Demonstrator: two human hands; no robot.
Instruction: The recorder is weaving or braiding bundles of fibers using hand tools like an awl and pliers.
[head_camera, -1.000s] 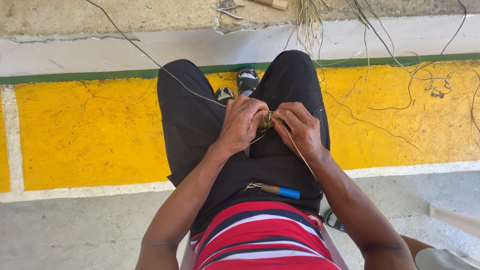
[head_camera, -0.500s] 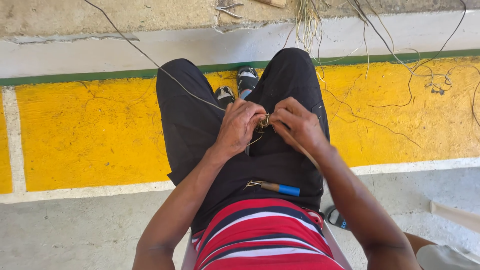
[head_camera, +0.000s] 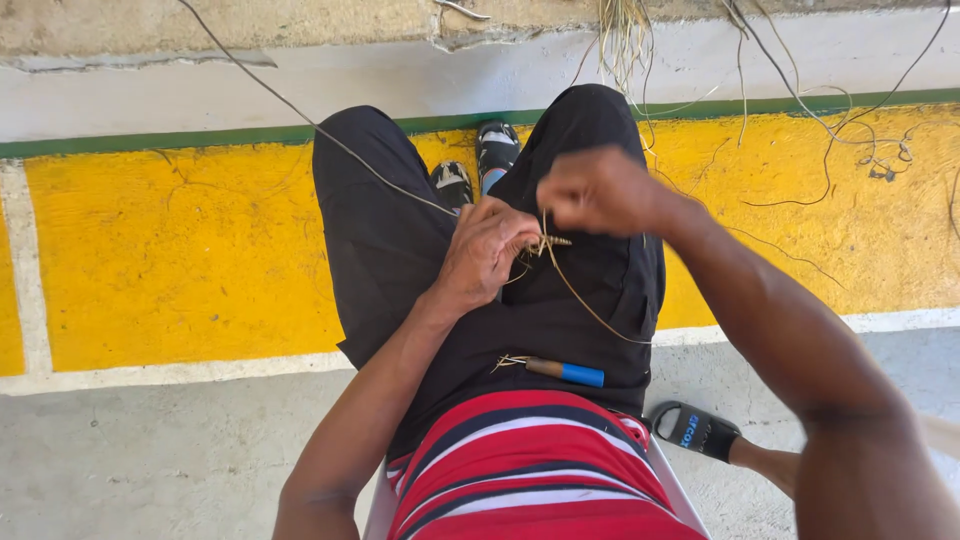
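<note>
My left hand (head_camera: 487, 250) rests over my lap in black trousers and pinches a small knot of dry straw-coloured fibre (head_camera: 548, 242). A thin twisted cord (head_camera: 330, 140) runs from that hand up and away to the upper left. My right hand (head_camera: 598, 190) is raised above the knot, fist closed, gripping a thin fibre strand (head_camera: 590, 305) that loops down across my right thigh. A tool with a blue handle (head_camera: 567, 373) lies on my lap near my striped red shirt.
I sit facing a low wall painted yellow (head_camera: 180, 250) with a green stripe and a white ledge. More loose dry fibres (head_camera: 625, 40) hang from the ledge at the upper right. Another person's foot in a black sandal (head_camera: 697, 430) is at my right.
My right hand has lifted up and away from the left hand, drawing the fibre strand taut out of the knot. The left hand stays on the knot.
</note>
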